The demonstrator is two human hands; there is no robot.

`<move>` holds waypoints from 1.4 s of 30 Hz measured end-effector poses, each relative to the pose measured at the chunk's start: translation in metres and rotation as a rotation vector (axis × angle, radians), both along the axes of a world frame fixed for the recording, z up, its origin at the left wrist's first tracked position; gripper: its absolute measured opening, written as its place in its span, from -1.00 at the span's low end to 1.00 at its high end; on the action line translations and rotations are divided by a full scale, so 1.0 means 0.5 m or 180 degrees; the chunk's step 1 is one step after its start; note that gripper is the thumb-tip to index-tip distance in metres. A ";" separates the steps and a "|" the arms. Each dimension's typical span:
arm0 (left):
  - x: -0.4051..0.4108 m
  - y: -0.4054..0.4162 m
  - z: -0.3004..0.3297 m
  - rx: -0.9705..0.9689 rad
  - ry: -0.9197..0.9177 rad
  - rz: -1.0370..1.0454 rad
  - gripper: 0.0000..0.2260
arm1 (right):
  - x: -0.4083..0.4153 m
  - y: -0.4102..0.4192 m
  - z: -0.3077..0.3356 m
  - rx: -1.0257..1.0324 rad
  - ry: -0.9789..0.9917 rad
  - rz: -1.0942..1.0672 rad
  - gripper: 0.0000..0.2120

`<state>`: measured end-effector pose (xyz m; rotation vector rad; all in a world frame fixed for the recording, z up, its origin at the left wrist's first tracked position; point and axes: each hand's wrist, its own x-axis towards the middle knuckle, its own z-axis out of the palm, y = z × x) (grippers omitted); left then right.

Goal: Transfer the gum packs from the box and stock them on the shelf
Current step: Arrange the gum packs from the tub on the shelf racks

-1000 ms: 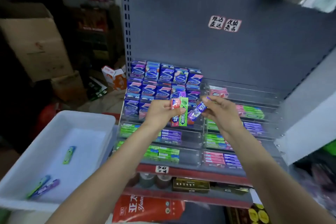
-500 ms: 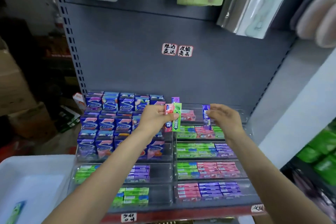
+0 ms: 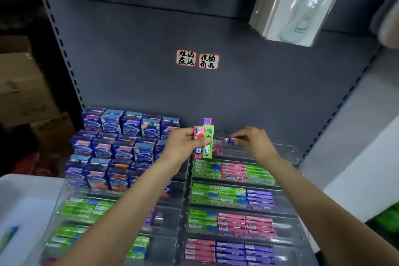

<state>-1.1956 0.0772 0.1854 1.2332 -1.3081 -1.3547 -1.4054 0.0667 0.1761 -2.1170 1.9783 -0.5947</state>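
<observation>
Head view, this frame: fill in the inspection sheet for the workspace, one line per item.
Surface: clear tiered display rack, most rows filled, top right row nearly bare.
Job's things: green gum pack and pink pack upright in left hand; purple pack pinched by right hand over the top row; white box at left.
Clutter: cardboard cartons.
Hands: both gripping packs.
Cables: nothing seen.
Surroundings: grey back panel with two handwritten labels; bagged goods above.

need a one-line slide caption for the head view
Left hand holds upright gum packs; right hand pinches a purple pack over the clear top tray.
</observation>
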 end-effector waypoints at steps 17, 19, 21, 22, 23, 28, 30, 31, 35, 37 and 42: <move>-0.061 -0.019 -0.023 0.0014 -0.0007 0.0408 -0.86 | -0.034 -0.057 -0.061 0.0774 -0.0235 0.0964 -0.73; -0.057 -0.025 -0.019 -0.0001 -0.0052 0.0382 -0.86 | -0.032 -0.059 -0.061 0.0774 -0.0253 0.0948 -0.73; -0.053 -0.030 -0.016 0.0002 -0.0059 0.0376 -0.86 | -0.033 -0.059 -0.059 0.0790 -0.0325 0.0927 -0.73; -0.052 -0.033 -0.015 -0.0006 -0.0055 0.0376 -0.86 | -0.034 -0.058 -0.057 0.0810 -0.0352 0.0925 -0.73; -0.052 -0.035 -0.014 -0.0020 -0.0052 0.0369 -0.85 | -0.035 -0.057 -0.056 0.0831 -0.0361 0.0930 -0.73; -0.060 -0.043 -0.012 -0.0086 -0.0219 0.0197 -0.84 | -0.028 -0.055 -0.030 0.0510 -0.0950 0.0724 -0.71; -0.067 -0.043 -0.010 -0.0167 -0.0350 0.0038 -0.81 | -0.017 -0.045 -0.005 0.0387 -0.1843 0.0684 -0.70; -0.071 -0.042 -0.007 -0.0204 -0.0394 -0.0026 -0.80 | -0.010 -0.038 0.008 0.0379 -0.2236 0.0739 -0.73; -0.083 -0.046 -0.001 -0.0254 -0.0547 -0.0150 -0.78 | 0.003 -0.023 0.030 0.0354 -0.2960 0.0809 -0.80; -0.086 -0.047 -0.001 -0.0303 -0.0681 -0.0192 -0.78 | 0.002 -0.022 0.029 0.0397 -0.3105 0.0692 -0.82; -0.092 -0.047 -0.002 -0.0679 -0.0997 -0.0074 -0.76 | 0.006 -0.020 0.028 0.0526 -0.3560 0.0454 -0.87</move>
